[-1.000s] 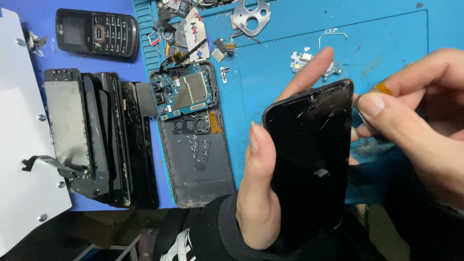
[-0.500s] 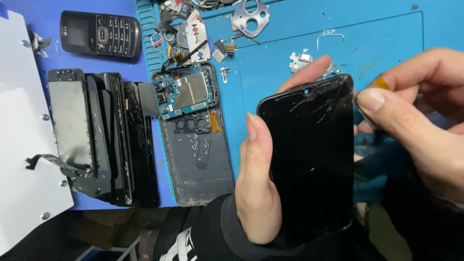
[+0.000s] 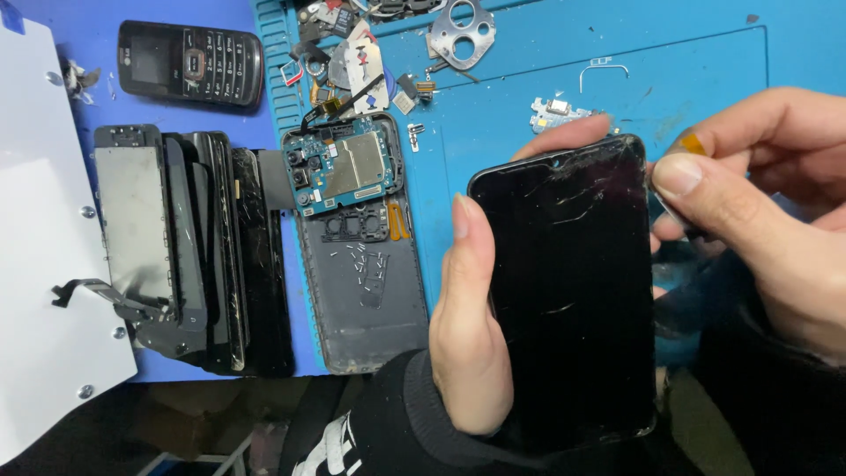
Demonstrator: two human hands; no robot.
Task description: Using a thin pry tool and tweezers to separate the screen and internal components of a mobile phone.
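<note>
My left hand (image 3: 471, 330) grips a black smartphone (image 3: 573, 282) with a cracked, scratched screen, thumb along its left edge and fingertips showing past the top. My right hand (image 3: 762, 211) pinches a thin tool with an orange tip (image 3: 692, 144) against the phone's upper right edge. The tool's working end is hidden behind the phone and my thumb. Both hands hover over a blue work mat (image 3: 529, 115).
An opened phone chassis with bare circuit board (image 3: 357, 238) lies on the mat's left. Left of it leans a row of removed black screens (image 3: 189, 247). A black keypad phone (image 3: 189, 63), a white sheet with screws (image 3: 44, 291) and loose metal parts (image 3: 458, 31) lie around.
The cracked phone has swung from tilted to nearly upright in my left hand and sits closer to the camera. My right hand stays at its upper right edge.
</note>
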